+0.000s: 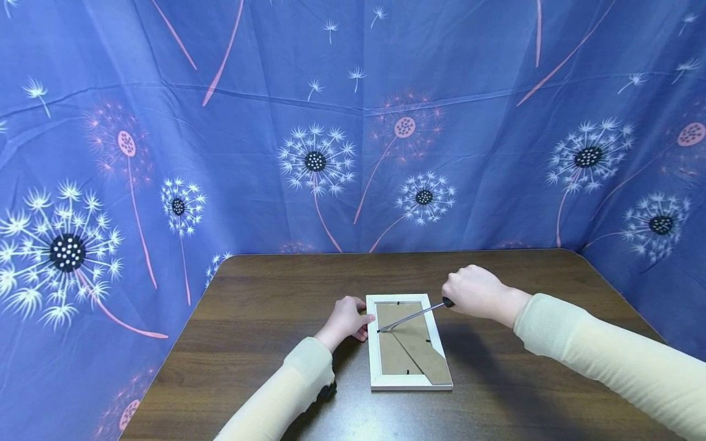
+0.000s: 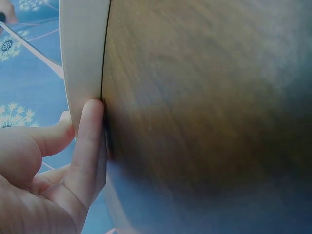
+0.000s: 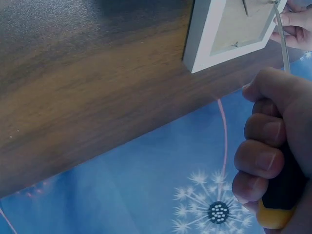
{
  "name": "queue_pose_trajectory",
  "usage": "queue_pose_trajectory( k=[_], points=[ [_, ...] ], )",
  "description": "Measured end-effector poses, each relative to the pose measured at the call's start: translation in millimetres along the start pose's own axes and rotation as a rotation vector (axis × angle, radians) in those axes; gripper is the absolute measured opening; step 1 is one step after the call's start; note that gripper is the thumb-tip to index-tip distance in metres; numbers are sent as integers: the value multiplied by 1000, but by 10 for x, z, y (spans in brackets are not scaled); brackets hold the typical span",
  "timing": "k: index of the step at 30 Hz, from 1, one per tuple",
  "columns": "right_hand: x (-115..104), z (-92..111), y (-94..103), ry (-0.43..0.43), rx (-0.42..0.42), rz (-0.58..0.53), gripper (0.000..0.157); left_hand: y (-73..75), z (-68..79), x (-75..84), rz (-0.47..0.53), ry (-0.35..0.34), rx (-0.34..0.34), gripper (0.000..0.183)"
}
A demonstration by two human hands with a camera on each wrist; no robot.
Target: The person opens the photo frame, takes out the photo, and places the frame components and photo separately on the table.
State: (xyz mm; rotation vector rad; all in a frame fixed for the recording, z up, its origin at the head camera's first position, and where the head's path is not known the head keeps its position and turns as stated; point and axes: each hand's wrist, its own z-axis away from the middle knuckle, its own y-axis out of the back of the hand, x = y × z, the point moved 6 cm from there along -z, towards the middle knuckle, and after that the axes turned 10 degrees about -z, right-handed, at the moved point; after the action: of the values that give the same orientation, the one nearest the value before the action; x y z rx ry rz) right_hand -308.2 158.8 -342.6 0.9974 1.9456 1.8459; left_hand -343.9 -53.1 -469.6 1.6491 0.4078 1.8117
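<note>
Your left hand (image 1: 346, 319) pinches the frame (image 1: 413, 338), likely light and stiff, by its left rim (image 1: 375, 355), a sound hold, while your right hand (image 1: 477, 293) grips the screwdriver (image 1: 412, 316).

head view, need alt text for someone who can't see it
A right hand grips a slim metal screwdriver, its tip at the left edge of the brown backing board of a white rectangular frame. The left hand holds the frame's left side on a brown wooden table.
</note>
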Motion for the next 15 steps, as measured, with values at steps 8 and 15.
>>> queue_pose_trajectory(
  k=[8, 15],
  points=[
    [59, 42, -72, -27, -31, -96, 45, -4, -6, -5, 7, 4, 0, 36],
    [83, 27, -115, -9, -26, -88, 43, -2, -9, -6, 15, 13, 2, 38]
  ],
)
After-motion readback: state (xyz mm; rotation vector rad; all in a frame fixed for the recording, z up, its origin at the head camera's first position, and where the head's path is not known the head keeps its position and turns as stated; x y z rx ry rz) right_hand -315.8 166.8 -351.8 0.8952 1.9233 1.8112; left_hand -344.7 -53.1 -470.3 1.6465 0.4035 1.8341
